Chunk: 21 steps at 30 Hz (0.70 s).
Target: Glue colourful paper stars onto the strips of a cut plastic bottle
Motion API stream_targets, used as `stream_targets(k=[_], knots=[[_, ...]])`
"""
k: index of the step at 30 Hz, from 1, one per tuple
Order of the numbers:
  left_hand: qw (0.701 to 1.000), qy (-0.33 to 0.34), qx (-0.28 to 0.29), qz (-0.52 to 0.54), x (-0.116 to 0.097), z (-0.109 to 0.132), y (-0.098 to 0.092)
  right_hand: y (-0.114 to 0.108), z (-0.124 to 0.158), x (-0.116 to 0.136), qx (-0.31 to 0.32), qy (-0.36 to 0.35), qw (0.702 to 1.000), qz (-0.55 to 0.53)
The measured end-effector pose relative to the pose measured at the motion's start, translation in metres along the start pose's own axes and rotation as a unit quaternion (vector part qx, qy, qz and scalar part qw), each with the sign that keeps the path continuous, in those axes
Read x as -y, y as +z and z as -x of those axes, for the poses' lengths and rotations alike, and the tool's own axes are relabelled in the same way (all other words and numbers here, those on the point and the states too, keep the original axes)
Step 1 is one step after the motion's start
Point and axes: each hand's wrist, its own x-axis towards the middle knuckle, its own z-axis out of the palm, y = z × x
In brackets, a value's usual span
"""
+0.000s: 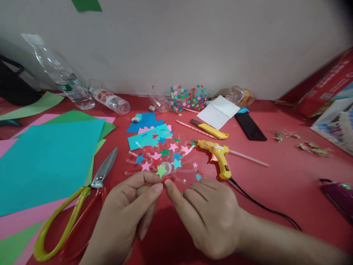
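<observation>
A cut plastic bottle (166, 167) with clear strips splayed out like petals lies on the red table, dotted with coloured paper stars. My left hand (132, 202) pinches its near edge between thumb and forefinger, just below a light green star (161, 171). Beside that pinch, the forefinger of my right hand (206, 213) presses on a small red paper star (166, 179), mostly hidden by the fingertips. The other right fingers are curled in. A yellow hot glue gun (217, 154) with a glue stick in its back lies just beyond my right hand.
Open scissors (96, 184) and coloured paper sheets (49, 162) lie at left. A yellow utility knife (212, 129), striped straw (195, 129), black phone (250, 126) and white paper (219, 112) lie farther back. Plastic bottles (110, 100) and a star-covered bottle piece (189, 97) line the wall.
</observation>
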Motion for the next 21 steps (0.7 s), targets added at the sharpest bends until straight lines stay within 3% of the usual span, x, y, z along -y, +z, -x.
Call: stream_targets(k=[4,10,17,21], knots=[[1.000,0.001,0.005,-0.013,0.003,-0.002,-0.001,0.001,0.001,0.001,0.007,0.005,1.000,0.002],[0.996,0.059,-0.020,-0.067,0.007,-0.006,0.000,0.001,0.006,-0.002,0.004,0.021,1.000,0.001],[0.995,0.028,-0.034,-0.088,0.008,-0.007,0.001,-0.006,0.003,-0.014,-0.011,0.048,0.999,0.011],[0.992,0.051,-0.035,-0.112,0.005,-0.004,0.003,-0.005,0.000,-0.011,0.010,0.058,0.998,-0.009]])
